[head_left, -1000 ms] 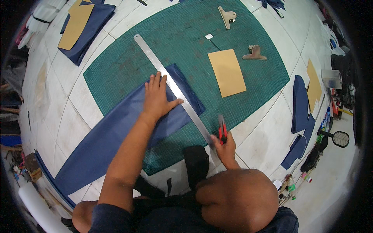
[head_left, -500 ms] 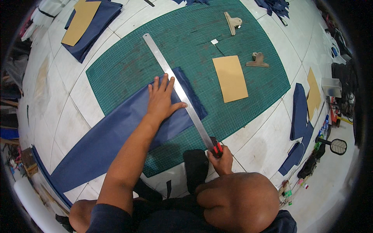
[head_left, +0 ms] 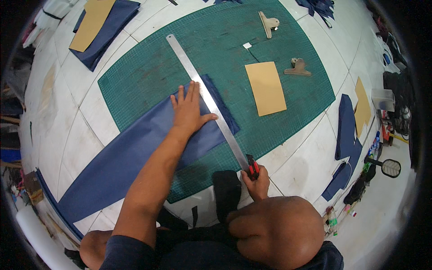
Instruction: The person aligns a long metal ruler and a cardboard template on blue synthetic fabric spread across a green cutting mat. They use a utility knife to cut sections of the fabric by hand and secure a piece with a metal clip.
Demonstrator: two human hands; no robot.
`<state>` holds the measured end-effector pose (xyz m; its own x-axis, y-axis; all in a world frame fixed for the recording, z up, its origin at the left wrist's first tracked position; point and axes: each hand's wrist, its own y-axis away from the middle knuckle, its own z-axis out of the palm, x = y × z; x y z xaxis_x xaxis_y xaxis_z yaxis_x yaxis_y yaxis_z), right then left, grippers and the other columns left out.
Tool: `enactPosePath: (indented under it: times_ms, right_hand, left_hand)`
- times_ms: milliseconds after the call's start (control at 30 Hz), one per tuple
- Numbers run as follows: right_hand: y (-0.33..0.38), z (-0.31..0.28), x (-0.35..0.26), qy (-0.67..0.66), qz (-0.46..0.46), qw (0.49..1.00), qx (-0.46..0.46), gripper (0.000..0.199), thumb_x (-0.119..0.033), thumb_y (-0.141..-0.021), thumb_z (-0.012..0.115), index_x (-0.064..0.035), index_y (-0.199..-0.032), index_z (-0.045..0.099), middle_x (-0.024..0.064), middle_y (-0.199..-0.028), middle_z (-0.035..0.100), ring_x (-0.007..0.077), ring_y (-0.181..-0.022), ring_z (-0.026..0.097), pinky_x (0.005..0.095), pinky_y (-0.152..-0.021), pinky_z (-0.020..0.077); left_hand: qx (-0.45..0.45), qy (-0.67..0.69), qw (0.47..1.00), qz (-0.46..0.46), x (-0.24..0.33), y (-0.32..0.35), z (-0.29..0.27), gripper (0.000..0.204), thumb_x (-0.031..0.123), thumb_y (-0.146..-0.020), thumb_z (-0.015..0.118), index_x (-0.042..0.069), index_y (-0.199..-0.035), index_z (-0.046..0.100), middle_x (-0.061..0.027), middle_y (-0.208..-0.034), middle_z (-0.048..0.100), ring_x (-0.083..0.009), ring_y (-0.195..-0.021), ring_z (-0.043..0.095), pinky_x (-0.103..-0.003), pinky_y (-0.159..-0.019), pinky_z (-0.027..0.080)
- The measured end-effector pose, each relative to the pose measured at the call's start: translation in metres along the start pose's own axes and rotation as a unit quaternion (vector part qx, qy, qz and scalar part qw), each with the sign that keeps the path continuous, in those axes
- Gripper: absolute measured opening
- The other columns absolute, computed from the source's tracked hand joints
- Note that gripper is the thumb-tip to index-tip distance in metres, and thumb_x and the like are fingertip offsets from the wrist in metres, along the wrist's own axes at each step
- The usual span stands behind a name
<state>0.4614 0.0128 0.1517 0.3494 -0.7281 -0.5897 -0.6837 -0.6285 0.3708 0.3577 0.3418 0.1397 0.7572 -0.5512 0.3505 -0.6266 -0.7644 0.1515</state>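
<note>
- Left hand [head_left: 190, 112] lies flat with fingers spread wide, palm pressing on the navy fabric strip [head_left: 135, 157] and its thumb against the long steel ruler [head_left: 207, 101]; it grips nothing.
- Right hand [head_left: 257, 182] is curled tight around a red-and-black cutter [head_left: 252, 166], whose tip sits at the near end of the ruler, at the edge of the green cutting mat [head_left: 216, 67].
- Fabric runs diagonally from the lower left of the white tiled floor [head_left: 306, 157] up onto the mat, its upper end under the ruler.
- Tan card rectangle [head_left: 265, 87] lies on the mat to the right of the ruler, well apart from both hands, with two metal clips [head_left: 269, 22] beyond it.
- Compared with half a second earlier, the cutter hand sits in almost the same spot at the ruler's near end, and the flat hand has not lifted; a second ago the cutter was slightly farther up along the ruler.
</note>
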Motion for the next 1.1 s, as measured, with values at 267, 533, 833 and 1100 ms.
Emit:
enactPosePath:
  times_ms: [267, 533, 833, 1100]
  right_hand:
    - [-0.002, -0.003, -0.005, 0.019, -0.003, 1.000, 0.004, 0.046, -0.030, -0.082, 0.084, -0.0012, -0.105, 0.057, 0.0130, -0.089, 0.062, 0.0267, -0.081, 0.063, 0.0396, -0.075, 0.0507]
    - [-0.004, -0.009, -0.013, 0.018, 0.035, 0.999, -0.037, 0.047, -0.034, -0.085, 0.080, -0.0020, -0.111, 0.058, 0.0170, -0.097, 0.063, 0.0343, -0.090, 0.064, 0.0453, -0.078, 0.0504]
    - [-0.010, -0.014, -0.016, 0.023, 0.051, 0.996, -0.062, 0.043, -0.034, -0.084, 0.080, -0.0027, -0.102, 0.057, 0.0174, -0.093, 0.061, 0.0358, -0.086, 0.062, 0.0470, -0.074, 0.0481]
    - [-0.009, -0.015, -0.016, 0.041, 0.024, 0.998, -0.051, 0.044, -0.031, -0.083, 0.080, -0.0018, -0.108, 0.058, 0.0182, -0.095, 0.062, 0.0366, -0.090, 0.063, 0.0478, -0.076, 0.0496]
  left_hand:
    - [-0.036, -0.003, 0.999, 0.000, 0.002, 0.001, -0.003, 0.133, 0.069, -0.059, 0.084, 0.000, -0.156, 0.024, -0.0189, -0.165, 0.021, -0.0441, -0.152, 0.015, -0.071, -0.115, 0.018]
    - [-0.059, -0.025, 0.998, -0.007, 0.009, -0.001, -0.011, 0.136, 0.070, -0.058, 0.084, -0.001, -0.156, 0.022, -0.0207, -0.164, 0.019, -0.0449, -0.151, 0.016, -0.072, -0.114, 0.019]
    - [-0.065, -0.039, 0.997, -0.010, 0.012, -0.001, -0.013, 0.136, 0.070, -0.057, 0.084, -0.001, -0.155, 0.023, -0.0217, -0.164, 0.020, -0.0457, -0.151, 0.016, -0.073, -0.113, 0.020]
    - [-0.063, -0.018, 0.998, -0.007, 0.010, -0.001, -0.012, 0.136, 0.070, -0.058, 0.085, -0.003, -0.155, 0.023, -0.0234, -0.164, 0.018, -0.0468, -0.151, 0.015, -0.073, -0.114, 0.018]
